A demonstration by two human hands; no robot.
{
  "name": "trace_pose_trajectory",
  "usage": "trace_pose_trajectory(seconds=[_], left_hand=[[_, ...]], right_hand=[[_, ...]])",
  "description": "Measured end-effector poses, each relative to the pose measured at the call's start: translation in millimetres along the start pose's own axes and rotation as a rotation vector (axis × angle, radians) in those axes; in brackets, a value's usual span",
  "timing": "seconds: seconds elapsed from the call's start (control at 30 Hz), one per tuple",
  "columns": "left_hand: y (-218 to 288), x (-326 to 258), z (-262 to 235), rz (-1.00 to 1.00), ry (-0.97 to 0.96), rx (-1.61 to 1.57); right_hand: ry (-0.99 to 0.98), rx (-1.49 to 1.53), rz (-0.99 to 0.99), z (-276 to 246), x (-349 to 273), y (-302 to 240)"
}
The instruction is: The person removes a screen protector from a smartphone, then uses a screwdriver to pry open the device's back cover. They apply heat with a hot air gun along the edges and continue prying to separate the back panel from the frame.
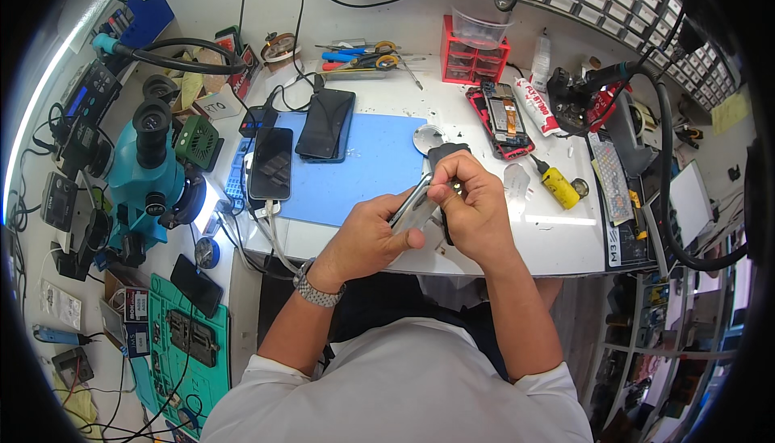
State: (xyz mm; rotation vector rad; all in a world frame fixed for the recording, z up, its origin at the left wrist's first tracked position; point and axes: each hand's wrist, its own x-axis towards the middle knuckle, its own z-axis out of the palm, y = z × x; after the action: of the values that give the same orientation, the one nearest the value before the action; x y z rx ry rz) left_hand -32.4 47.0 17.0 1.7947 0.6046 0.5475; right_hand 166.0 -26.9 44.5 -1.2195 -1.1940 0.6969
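Above the bench's front edge, my left hand [367, 233] is closed around a phone [416, 207], which is tilted and seen nearly edge-on. Its rim looks silvery, and a pale, see-through layer like a clear case shows on the side toward me. My right hand [478, 213] pinches the phone's upper edge between thumb and bent fingers. Just beyond the right hand lie a dark object [449, 151], partly covered by the fingers, and a round silvery disc [428, 138]. A blue mat [355, 189] spreads under and left of the hands.
Two dark phones [271, 165] [326, 124] lie on the mat's left, one with a white cable. A teal microscope [149, 169] stands left. To the right are an opened red-framed phone [502, 124], a yellow bottle [559, 189] and a black arm [666, 160]. A red drawer box [472, 60] stands behind.
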Motion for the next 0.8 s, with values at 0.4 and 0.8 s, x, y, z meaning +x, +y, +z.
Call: trace_pose_trajectory(seconds=[0.4,0.8], left_hand=[[2.8,-0.9,-1.7,-0.019,-0.009,-0.038],[0.7,-0.5,-1.7,-0.034,-0.013,-0.06]], right_hand=[[0.005,-0.016,0.013,-0.9,1.1,-0.1],[-0.014,0.01,0.02,-1.9,2.1,0.8]])
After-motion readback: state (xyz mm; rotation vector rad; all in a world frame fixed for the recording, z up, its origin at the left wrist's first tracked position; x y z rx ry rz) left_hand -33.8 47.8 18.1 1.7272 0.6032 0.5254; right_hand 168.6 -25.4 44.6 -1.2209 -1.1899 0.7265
